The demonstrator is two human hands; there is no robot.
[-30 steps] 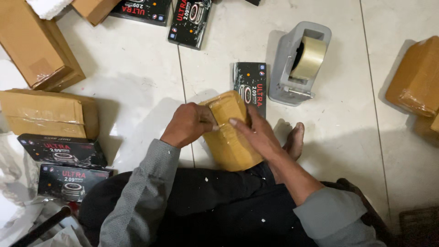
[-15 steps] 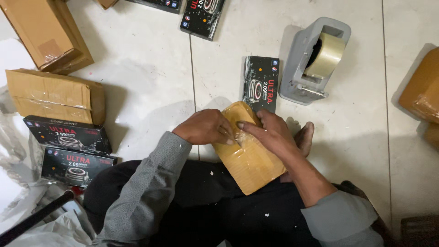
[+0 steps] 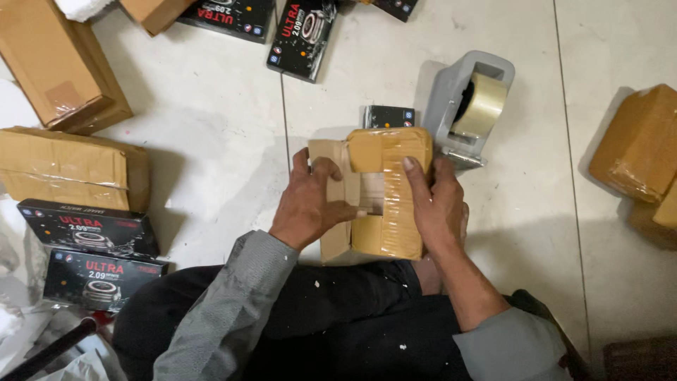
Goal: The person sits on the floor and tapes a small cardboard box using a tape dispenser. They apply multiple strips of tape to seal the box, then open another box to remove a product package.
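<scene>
- Right now, both hands hold one brown parcel [image 3: 384, 194] just above the person's lap, over the white tile floor [image 3: 211, 141].
- The left hand [image 3: 310, 204] grips the parcel's left side, where a plain cardboard flap sticks out. Its fingers curl over the top edge and its thumb presses near the middle.
- The right hand [image 3: 437, 204] clasps the parcel's right side, the part wrapped in shiny brown tape. Its thumb lies flat on top.
- The parcel sits between the two hands, and both touch it.
- A grey tape dispenser [image 3: 469, 106] stands just beyond the parcel, to the far right.
- A small black box [image 3: 388, 115] peeks out right behind the parcel.
- More black boxes [image 3: 88, 226] lie at the near left, with a wrapped brown package [image 3: 67, 166] beside them.
- Another brown package [image 3: 638, 144] lies well apart on the right.
</scene>
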